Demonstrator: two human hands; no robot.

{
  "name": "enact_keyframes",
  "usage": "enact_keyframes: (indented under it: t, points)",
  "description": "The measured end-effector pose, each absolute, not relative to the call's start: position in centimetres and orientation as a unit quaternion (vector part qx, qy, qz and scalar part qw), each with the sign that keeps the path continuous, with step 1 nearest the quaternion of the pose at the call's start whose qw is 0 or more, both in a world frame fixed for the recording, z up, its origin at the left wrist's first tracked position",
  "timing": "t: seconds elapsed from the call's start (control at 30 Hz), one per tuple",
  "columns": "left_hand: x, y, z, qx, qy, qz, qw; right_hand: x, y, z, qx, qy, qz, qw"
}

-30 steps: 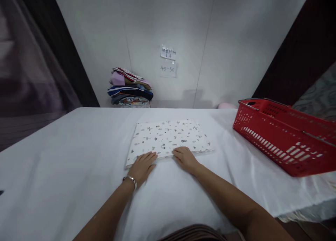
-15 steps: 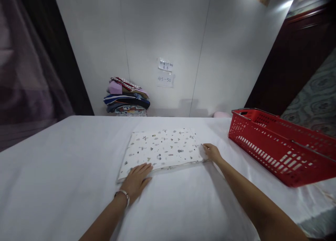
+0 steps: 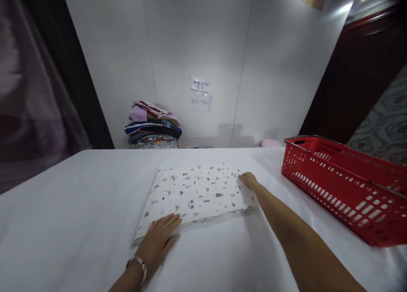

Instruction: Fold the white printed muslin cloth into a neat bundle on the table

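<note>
A folded white cloth (image 3: 197,192) with small printed motifs lies flat on the white-covered table (image 3: 79,220) in front of me. My left hand (image 3: 160,237), with a bracelet at the wrist, rests flat on the cloth's near left corner, fingers stretched out and thumb apart. At the cloth's right edge, towards the far corner, my right hand (image 3: 250,180) has its fingers closed on the edge; the fingertips are partly hidden. Along the near side, the edges of the folded layers show.
A red plastic basket (image 3: 343,190) with slotted walls stands at the right. Behind the table's far edge, a stack of folded clothes (image 3: 154,126) rises by the white wall. Two paper notes (image 3: 200,94) hang there. Something pink (image 3: 271,143) shows at the far right edge.
My right hand has moved along the cloth's right edge, away from me towards the far corner. My left hand stays flat on the near left corner. The view has tilted up slightly.
</note>
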State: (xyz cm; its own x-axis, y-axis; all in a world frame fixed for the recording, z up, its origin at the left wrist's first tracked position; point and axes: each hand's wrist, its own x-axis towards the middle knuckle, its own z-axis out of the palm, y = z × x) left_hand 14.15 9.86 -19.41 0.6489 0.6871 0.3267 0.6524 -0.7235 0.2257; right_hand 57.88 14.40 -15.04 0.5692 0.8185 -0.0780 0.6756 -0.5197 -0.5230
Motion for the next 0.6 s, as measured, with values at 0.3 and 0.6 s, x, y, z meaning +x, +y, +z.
enact_keyframes:
  t: [0.3,0.6]
  points:
    - [14.4,9.1,-18.2,0.897,0.393,0.19,0.063,59.1,15.8,-16.0,-0.854,-0.446,0.155,0.217]
    - [10.8,14.6,-17.7,0.85,0.473,0.23,0.027,60.5,20.8,-15.5,-0.833,-0.461,0.157,0.264]
